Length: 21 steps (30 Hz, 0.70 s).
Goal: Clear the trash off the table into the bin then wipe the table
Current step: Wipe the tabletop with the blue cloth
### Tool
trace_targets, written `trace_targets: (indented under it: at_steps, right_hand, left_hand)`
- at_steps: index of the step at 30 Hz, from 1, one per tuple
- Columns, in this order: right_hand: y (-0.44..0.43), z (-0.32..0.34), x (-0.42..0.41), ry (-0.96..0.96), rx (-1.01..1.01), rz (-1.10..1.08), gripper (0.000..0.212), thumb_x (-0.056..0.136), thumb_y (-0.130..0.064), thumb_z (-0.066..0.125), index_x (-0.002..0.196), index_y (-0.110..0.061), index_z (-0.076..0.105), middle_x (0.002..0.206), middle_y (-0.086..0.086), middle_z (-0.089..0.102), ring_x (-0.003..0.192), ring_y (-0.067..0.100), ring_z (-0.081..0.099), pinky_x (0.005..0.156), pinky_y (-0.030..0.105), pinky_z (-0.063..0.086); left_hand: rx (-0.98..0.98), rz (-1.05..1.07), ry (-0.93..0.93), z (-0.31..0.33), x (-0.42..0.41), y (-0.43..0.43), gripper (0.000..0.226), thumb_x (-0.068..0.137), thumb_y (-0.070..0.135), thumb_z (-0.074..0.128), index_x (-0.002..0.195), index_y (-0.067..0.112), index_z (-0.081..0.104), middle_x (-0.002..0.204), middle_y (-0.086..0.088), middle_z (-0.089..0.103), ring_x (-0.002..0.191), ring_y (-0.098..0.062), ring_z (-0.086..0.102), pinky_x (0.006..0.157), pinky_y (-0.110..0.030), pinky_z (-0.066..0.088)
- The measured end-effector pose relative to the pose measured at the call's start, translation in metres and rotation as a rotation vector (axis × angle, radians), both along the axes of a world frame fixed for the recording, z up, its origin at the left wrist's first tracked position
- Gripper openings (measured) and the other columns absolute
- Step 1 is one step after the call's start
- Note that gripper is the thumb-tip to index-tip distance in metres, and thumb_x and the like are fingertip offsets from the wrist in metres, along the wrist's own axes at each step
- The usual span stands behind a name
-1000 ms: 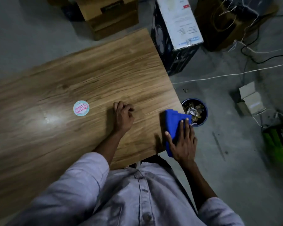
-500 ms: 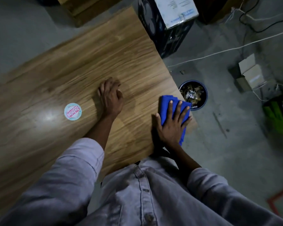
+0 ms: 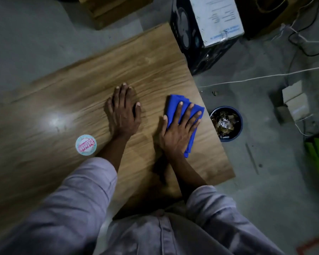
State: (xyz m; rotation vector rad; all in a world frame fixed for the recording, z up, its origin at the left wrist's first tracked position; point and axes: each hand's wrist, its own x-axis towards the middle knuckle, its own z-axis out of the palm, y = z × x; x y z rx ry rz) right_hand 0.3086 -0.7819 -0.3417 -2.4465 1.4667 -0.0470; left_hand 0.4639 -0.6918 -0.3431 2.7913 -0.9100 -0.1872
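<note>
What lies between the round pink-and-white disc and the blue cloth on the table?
In the head view, only the left hand, resting flat on the table, lies between the round disc and the blue cloth under the right hand.

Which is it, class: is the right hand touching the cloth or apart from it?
Touching. The head view shows the right hand flat on the cloth, fingers spread across it, no gap.

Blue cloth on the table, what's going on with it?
A person is wiping the table. Their right hand presses flat on the cloth near the table's right edge, and the left hand rests flat on the wood beside it. The bin on the floor holds trash. One round disc sits on the table to the left.
</note>
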Motion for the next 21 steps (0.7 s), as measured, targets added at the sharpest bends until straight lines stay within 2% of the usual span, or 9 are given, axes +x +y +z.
trace_targets:
  at_steps: [10,14,17,19,21]
  right_hand:
    - [-0.046,-0.011,0.131,-0.096,-0.054,0.082,0.069,0.105,-0.051,0.038,0.161,-0.012,0.026,0.166,0.024,0.015,0.153,0.051,0.005,0.122,0.061,0.009]
    - [-0.068,-0.014,0.184,-0.079,-0.051,0.163,0.073,0.103,-0.058,0.034,0.161,-0.015,0.026,0.166,0.022,0.018,0.153,0.049,0.009,0.123,0.058,0.008]
    - [-0.084,-0.012,0.221,-0.146,-0.001,0.205,0.069,0.102,-0.053,0.035,0.16,-0.016,0.03,0.166,0.02,0.023,0.153,0.046,0.014,0.125,0.054,0.007]
    - [-0.089,-0.007,0.236,-0.246,0.08,0.283,0.065,0.098,-0.044,0.04,0.156,-0.014,0.038,0.163,0.019,0.031,0.152,0.043,0.022,0.125,0.051,0.013]
    - [-0.086,0.002,0.248,-0.427,0.269,0.378,0.055,0.09,-0.029,0.053,0.142,-0.014,0.058,0.148,0.017,0.054,0.139,0.037,0.047,0.118,0.049,0.035]
  left_hand:
    - [0.066,0.009,-0.014,0.006,0.005,-0.005,0.061,0.099,0.043,0.043,0.155,0.02,0.036,0.167,0.0,0.024,0.154,-0.019,0.018,0.12,-0.045,0.013]
    - [0.082,-0.002,-0.038,0.003,0.008,-0.004,0.06,0.099,0.042,0.045,0.154,0.018,0.037,0.166,-0.001,0.026,0.154,-0.021,0.021,0.119,-0.046,0.018]
    - [0.062,0.022,-0.026,0.003,0.007,-0.006,0.065,0.094,0.045,0.051,0.152,0.019,0.041,0.165,-0.001,0.029,0.153,-0.02,0.023,0.119,-0.046,0.021]
    - [0.068,0.009,-0.043,0.003,0.008,-0.006,0.064,0.095,0.044,0.049,0.152,0.017,0.042,0.165,-0.002,0.03,0.153,-0.022,0.025,0.118,-0.047,0.024]
    - [0.052,-0.007,-0.051,0.002,0.009,-0.005,0.064,0.095,0.042,0.048,0.152,0.014,0.041,0.163,-0.006,0.033,0.151,-0.025,0.028,0.117,-0.049,0.026]
